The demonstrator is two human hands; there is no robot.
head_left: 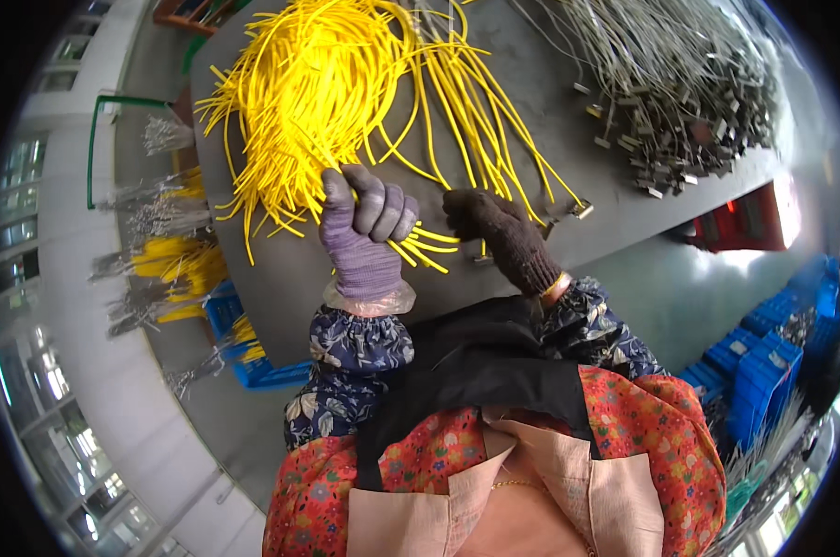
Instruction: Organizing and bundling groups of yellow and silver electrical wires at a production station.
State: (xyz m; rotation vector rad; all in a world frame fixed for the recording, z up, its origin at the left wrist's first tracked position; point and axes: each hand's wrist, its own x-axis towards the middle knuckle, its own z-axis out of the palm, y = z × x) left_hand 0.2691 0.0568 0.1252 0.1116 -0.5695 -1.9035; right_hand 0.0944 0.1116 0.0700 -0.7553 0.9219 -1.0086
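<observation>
A big heap of thin yellow tubes (318, 88) lies on the dark table (615, 232) ahead of me. My left hand (369, 227), in a purple glove with grey fingers, is closed around several yellow tubes (425, 249); their ends stick out on its right side. To the right, my right hand (499, 232) wears a dark brown glove. Its fingers are curled together, and what they hold, if anything, is hidden. Just beyond it, longer yellow-covered cables (480, 130) run toward me, and a metal connector (582, 209) shows at one near end.
Grey cables with metal connectors (689, 121) are piled at the table's far right. A red crate (740, 221) stands below that side, with blue crates (763, 371) on the floor at right. Bundled yellow and grey cables (174, 265) and a blue crate (262, 371) are left of the table.
</observation>
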